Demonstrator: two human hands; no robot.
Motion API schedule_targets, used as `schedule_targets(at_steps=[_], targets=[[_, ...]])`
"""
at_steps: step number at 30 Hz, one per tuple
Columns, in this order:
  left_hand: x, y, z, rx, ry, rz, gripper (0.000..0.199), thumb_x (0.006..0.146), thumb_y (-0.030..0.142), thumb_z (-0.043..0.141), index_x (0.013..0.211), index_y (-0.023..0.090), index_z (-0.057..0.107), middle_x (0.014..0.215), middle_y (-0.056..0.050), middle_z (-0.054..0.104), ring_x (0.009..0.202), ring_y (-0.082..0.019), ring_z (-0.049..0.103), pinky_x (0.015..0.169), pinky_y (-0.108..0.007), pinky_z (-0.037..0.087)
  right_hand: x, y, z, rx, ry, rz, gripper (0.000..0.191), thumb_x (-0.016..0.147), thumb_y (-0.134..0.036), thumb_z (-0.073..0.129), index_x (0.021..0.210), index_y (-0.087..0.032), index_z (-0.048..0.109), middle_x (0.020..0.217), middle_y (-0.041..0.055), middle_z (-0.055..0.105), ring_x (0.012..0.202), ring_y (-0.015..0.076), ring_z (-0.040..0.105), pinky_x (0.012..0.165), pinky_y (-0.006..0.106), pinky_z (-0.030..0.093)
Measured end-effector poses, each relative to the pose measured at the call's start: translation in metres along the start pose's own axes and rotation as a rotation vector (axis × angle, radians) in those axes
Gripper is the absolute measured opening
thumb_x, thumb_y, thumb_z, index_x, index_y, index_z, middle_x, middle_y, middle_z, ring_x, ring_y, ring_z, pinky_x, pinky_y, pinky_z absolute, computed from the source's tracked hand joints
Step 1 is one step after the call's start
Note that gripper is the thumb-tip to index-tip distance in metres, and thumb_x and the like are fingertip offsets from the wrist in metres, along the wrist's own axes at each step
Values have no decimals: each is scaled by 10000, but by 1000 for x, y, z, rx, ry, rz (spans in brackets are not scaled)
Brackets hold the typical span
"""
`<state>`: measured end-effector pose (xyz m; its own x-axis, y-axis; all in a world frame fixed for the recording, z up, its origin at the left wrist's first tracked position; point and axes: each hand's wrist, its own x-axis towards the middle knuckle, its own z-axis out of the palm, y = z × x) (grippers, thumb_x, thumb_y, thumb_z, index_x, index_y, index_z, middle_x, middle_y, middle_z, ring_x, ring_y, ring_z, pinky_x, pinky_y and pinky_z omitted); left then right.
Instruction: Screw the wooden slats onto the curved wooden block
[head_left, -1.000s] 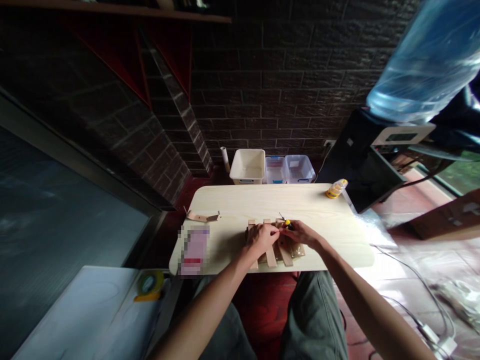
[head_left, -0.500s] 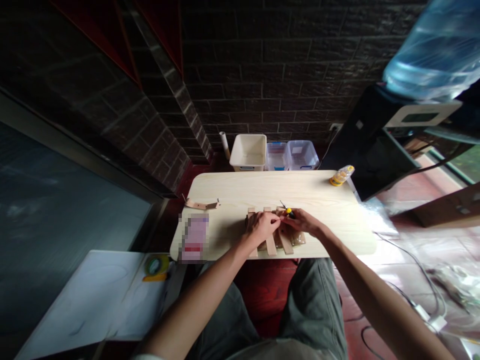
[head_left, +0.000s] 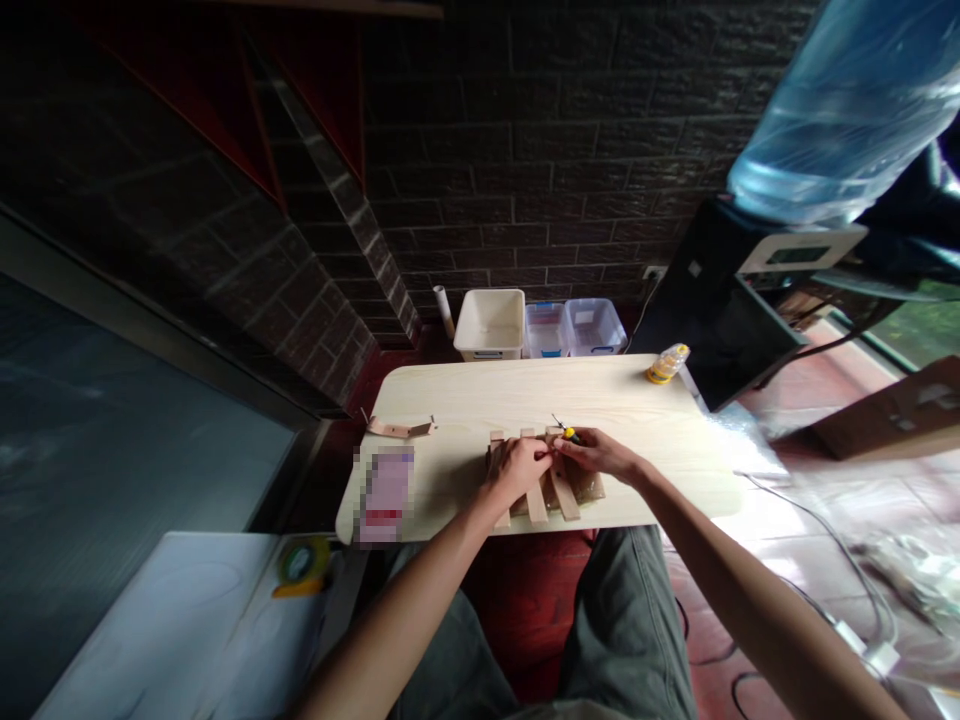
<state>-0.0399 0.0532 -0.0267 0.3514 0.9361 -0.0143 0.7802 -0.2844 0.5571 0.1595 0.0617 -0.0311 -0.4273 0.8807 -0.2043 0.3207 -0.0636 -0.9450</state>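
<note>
My right hand (head_left: pixel 600 452) is closed around a small screwdriver (head_left: pixel 571 435) with a yellow and black handle, its thin shaft pointing up and left, away from me. Close beside it, my left hand (head_left: pixel 521 466) is pinched; whatever lies between its fingertips is too small to make out. Both hands are over several light wooden slats (head_left: pixel 564 494) near the front edge of the table (head_left: pixel 517 385). Under the slats is a brown, shiny, plastic-like package (head_left: pixel 592 488), partly hidden. The left hand covers part of the slats.
A bent wooden piece (head_left: pixel 401 431) with upright screws or pins lies on the left, behind a blurred pink item (head_left: pixel 388 495). A yellow-based clear bottle (head_left: pixel 667 364) stands back right. Behind the table are a cream bin (head_left: pixel 490 322) and two clear bins (head_left: pixel 594 326). Cables cross the right floor.
The view has shifted a little, so the table sits lower in the picture. My hands stay together over the slats, and the screwdriver remains in my right hand.
</note>
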Motion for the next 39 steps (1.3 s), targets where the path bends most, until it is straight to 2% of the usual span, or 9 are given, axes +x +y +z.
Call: schedule_targets(at_steps=[5,9,12,14,18,21,30,39], targets=[[-1,1,-2,-4,-3,18,273,878,420,563,839,229,755,827,-41,742,729,-160,641,627,-246,401,-25,-18,-3,-81,224,26,524,846,-636,499,876,-130,632,626,-26,499,550,101,407,483,223,318],[-3,0,-2,-27,10,25,220,884,376,573,920,262,758,905,-26,754,807,-162,667,683,-245,442,-45,-30,-14,-215,242,-29,457,913,-536,432,981,-140,652,714,23,605,610,133,507,551,248,391],[-5,0,-3,-40,17,39,214,886,363,578,982,280,752,963,-21,754,854,-169,677,719,-252,463,-55,-43,-23,-407,263,-118,368,899,-449,496,1090,-161,624,733,26,648,605,140,527,570,254,394],[-5,0,-4,-44,4,18,226,884,372,585,1010,278,747,981,-26,753,881,-178,680,740,-259,472,-57,-54,-27,-520,276,-163,312,881,-419,543,1066,-180,621,733,21,664,596,139,539,576,251,392],[-6,0,-5,-64,-29,-7,257,899,371,565,1062,266,733,1003,-35,751,911,-182,680,760,-256,471,-51,-77,-29,-713,222,-276,218,865,-390,600,938,-196,666,787,39,687,662,148,595,622,244,399],[-7,0,-4,-64,-10,14,260,900,388,556,1021,256,745,994,-45,750,881,-189,680,726,-255,455,-41,-89,-27,-831,183,-317,202,872,-374,608,910,-187,676,776,41,688,654,142,603,603,233,380],[-7,-2,-3,11,25,22,278,903,368,516,909,227,756,875,-42,744,815,-177,656,679,-248,387,-20,-103,-18,-1022,64,-284,229,892,-382,590,918,-175,682,806,61,706,676,149,629,605,227,367],[-9,-3,-4,-34,25,43,288,900,400,528,873,219,750,875,-56,741,832,-190,655,713,-254,396,-12,-113,-14,-1112,-62,-264,205,892,-356,588,960,-181,668,850,59,705,733,153,632,610,225,359]])
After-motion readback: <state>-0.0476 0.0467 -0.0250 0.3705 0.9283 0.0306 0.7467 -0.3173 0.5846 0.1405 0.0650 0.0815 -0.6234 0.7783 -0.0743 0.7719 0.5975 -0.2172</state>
